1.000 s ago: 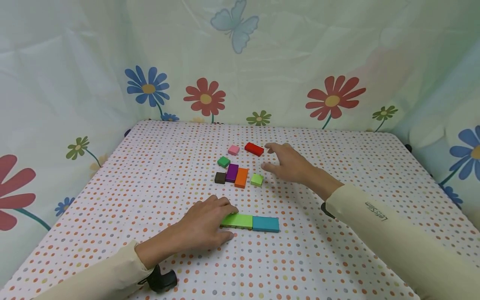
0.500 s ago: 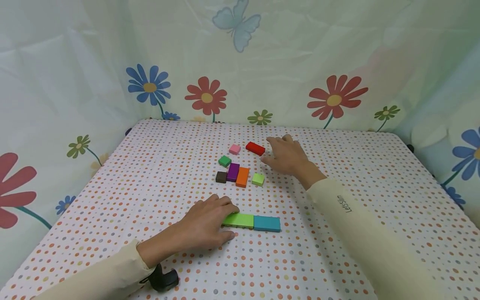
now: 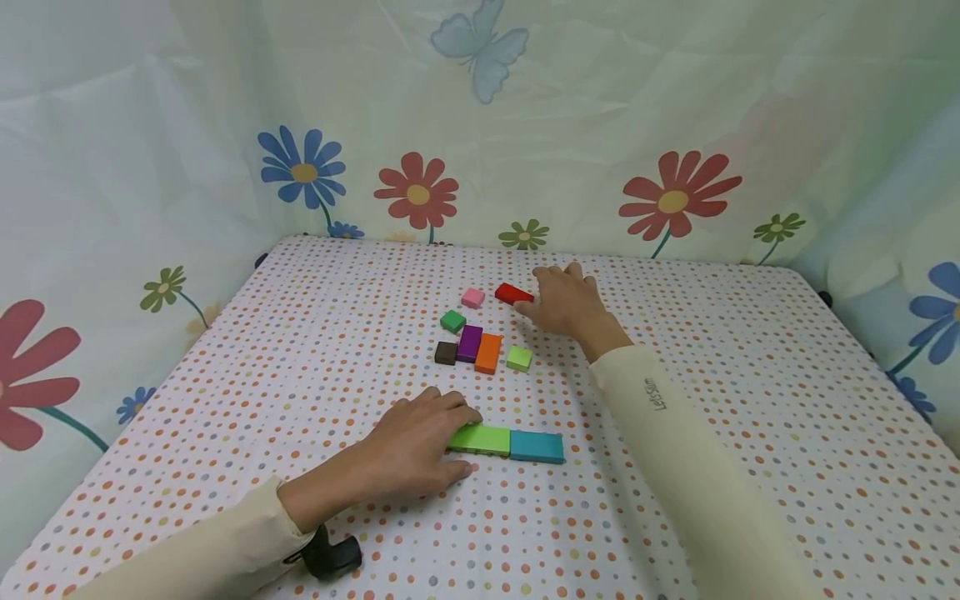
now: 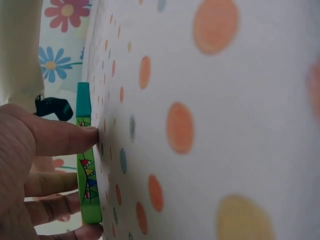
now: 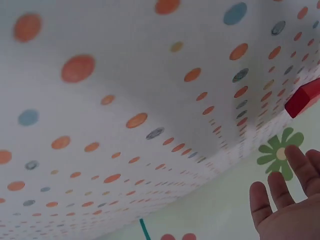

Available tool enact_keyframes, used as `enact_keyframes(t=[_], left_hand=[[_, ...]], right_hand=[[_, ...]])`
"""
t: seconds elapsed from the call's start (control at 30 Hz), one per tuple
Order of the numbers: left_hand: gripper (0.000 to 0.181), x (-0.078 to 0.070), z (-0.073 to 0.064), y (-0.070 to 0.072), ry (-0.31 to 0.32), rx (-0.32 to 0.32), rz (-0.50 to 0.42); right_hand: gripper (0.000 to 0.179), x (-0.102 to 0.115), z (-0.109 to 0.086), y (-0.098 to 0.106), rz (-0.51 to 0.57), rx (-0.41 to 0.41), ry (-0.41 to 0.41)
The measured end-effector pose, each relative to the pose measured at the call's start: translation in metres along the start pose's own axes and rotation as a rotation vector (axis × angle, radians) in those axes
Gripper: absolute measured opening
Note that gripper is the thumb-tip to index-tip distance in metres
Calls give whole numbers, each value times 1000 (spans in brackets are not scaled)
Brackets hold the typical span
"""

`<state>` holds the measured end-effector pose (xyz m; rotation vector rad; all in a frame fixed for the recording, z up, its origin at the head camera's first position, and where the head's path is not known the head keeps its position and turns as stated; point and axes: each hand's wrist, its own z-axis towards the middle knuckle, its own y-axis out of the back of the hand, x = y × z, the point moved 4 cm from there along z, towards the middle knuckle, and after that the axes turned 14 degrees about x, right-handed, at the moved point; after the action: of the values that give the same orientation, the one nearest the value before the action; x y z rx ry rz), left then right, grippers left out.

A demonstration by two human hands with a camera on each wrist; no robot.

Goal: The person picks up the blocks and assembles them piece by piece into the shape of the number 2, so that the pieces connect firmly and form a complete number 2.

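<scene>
A pink block (image 3: 472,297) sits just left of the red block (image 3: 512,293) on the counter (image 3: 750,400); nearer the person, green (image 3: 453,321), brown (image 3: 446,353), purple (image 3: 470,343), orange (image 3: 487,354) and small lime (image 3: 519,358) blocks crowd the middle. The red block slants lengthwise from far left to near right, its near end beside the right hand (image 3: 566,302), that grip spread. The left hand's (image 3: 416,446) grip curls around the lime bar (image 3: 486,440), which runs left to right, end to end with a blue bar (image 3: 537,447).
</scene>
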<state>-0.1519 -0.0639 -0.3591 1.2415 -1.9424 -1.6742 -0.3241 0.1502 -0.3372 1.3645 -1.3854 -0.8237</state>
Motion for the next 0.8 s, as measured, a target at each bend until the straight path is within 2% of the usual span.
enact_keyframes(t=[0.17, 0.5, 0.8], left_hand=[[52, 1, 1, 0, 4, 3, -4], [52, 1, 1, 1, -3, 1, -13], [54, 3, 2, 1, -2, 7, -19]], right_hand=[[75, -2, 5, 0, 87, -4, -41], [66, -9, 10, -4, 383, 34, -110], [57, -1, 15, -10, 478, 38, -109]])
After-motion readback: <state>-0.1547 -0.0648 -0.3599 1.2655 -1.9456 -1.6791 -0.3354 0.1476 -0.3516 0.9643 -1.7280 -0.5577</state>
